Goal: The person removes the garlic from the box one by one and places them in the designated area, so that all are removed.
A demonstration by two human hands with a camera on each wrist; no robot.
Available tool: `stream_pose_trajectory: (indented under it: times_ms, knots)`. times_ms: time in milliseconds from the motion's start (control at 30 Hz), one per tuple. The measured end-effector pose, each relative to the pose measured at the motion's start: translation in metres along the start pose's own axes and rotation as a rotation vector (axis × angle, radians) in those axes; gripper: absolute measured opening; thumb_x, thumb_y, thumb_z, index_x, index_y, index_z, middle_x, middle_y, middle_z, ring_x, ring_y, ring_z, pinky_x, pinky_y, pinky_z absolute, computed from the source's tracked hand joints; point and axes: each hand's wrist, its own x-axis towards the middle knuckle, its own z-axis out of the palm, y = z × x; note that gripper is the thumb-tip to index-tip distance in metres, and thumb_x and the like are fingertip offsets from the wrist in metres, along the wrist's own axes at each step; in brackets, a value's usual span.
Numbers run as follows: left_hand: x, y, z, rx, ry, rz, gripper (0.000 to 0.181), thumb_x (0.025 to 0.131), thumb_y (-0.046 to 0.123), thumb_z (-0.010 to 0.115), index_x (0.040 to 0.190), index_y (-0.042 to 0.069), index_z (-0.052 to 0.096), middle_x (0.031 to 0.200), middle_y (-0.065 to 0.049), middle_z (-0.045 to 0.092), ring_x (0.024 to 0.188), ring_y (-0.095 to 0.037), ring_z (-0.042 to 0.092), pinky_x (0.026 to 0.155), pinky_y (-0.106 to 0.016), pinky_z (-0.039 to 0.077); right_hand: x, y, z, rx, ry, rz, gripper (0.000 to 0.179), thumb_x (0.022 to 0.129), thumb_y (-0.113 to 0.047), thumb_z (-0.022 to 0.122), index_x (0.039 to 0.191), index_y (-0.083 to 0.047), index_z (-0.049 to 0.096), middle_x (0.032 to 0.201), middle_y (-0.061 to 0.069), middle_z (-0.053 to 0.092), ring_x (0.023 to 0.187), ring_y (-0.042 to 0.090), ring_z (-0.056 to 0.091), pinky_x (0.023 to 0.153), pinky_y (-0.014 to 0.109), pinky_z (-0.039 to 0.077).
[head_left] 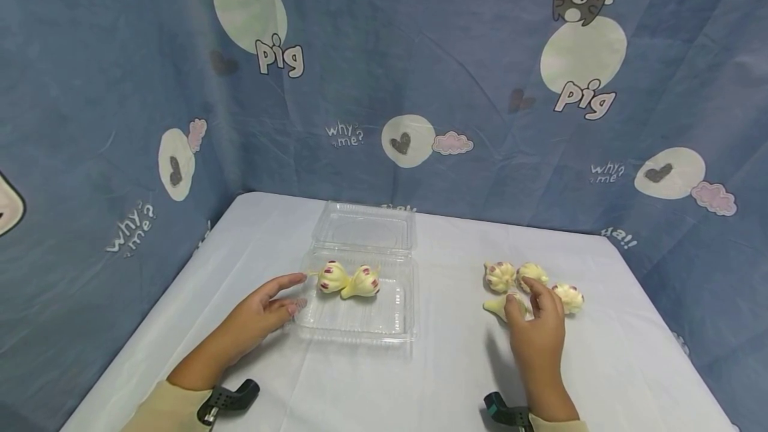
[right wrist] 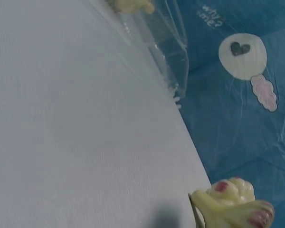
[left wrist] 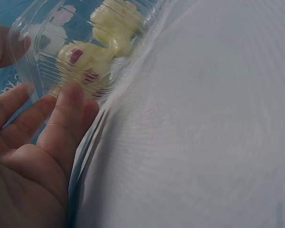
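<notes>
Two garlic bulbs, pale yellow with purple patches, lie side by side in an open clear plastic clamshell box [head_left: 360,322]; one is the left bulb [head_left: 332,277], the other the right bulb [head_left: 363,283]. My left hand [head_left: 261,315] touches the left edge of the box with fingers extended; in the left wrist view the fingertips [left wrist: 70,92] lie against its ribbed wall. On the right, my right hand [head_left: 540,325] pinches a garlic bulb [head_left: 496,307] between thumb and fingers, its stem pointing left. That bulb [right wrist: 232,213] shows low in the right wrist view, where the hand is mostly out of frame.
Three more garlic bulbs sit close about the right hand: one at the back left [head_left: 499,276], one behind the fingers [head_left: 533,272] and one to the right [head_left: 569,298]. The box's lid [head_left: 364,229] lies folded back. A blue patterned curtain [head_left: 372,72] borders the white table [head_left: 450,365].
</notes>
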Motion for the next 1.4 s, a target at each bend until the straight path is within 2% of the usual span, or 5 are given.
stream_pose_trajectory:
  times_ms: [267, 467, 833, 1200, 1400]
  knots:
    - [-0.001, -0.002, 0.001, -0.004, -0.01, 0.002, 0.063, 0.103, 0.022, 0.069, 0.158, 0.008, 0.041, 0.167, -0.023, 0.032, 0.128, -0.014, 0.062, 0.091, -0.023, 0.055, -0.009, -0.01, 0.007, 0.133, -0.104, 0.046, 0.042, 0.098, -0.003, 0.068, 0.139, 0.002, 0.059, 0.141, 0.018, 0.056, 0.126, 0.027, 0.057, 0.097, 0.005, 0.044]
    - [-0.003, -0.003, 0.003, -0.012, -0.013, 0.0, 0.064, 0.103, 0.024, 0.07, 0.158, 0.008, 0.041, 0.167, -0.022, 0.031, 0.13, -0.018, 0.061, 0.092, -0.023, 0.054, -0.015, -0.017, 0.014, 0.162, -0.178, 0.046, 0.041, 0.095, 0.003, 0.07, 0.135, -0.002, 0.061, 0.14, 0.011, 0.058, 0.122, 0.017, 0.058, 0.097, 0.007, 0.046]
    - [-0.006, 0.005, 0.002, -0.008, 0.002, -0.01, 0.063, 0.103, 0.022, 0.069, 0.159, 0.009, 0.041, 0.168, -0.02, 0.031, 0.139, -0.036, 0.054, 0.095, -0.022, 0.053, -0.024, -0.031, 0.034, 0.18, -0.291, 0.025, 0.04, 0.094, 0.002, 0.072, 0.132, -0.005, 0.064, 0.136, 0.014, 0.061, 0.124, 0.035, 0.064, 0.099, 0.02, 0.053]
    - [-0.002, 0.0, 0.0, 0.005, 0.006, -0.029, 0.062, 0.103, 0.024, 0.069, 0.158, 0.013, 0.042, 0.167, -0.017, 0.034, 0.134, -0.022, 0.059, 0.094, -0.023, 0.054, -0.034, -0.039, 0.051, 0.186, -0.407, 0.016, 0.041, 0.092, 0.001, 0.075, 0.132, -0.005, 0.065, 0.134, 0.016, 0.064, 0.12, 0.034, 0.067, 0.1, 0.037, 0.057]
    - [0.0, -0.001, 0.0, 0.011, 0.006, -0.007, 0.063, 0.103, 0.025, 0.069, 0.158, 0.012, 0.042, 0.168, -0.016, 0.034, 0.136, -0.029, 0.058, 0.094, -0.024, 0.054, -0.036, -0.047, 0.058, 0.188, -0.466, -0.028, 0.043, 0.09, 0.003, 0.076, 0.13, -0.008, 0.065, 0.133, 0.018, 0.063, 0.12, 0.036, 0.067, 0.1, 0.036, 0.057]
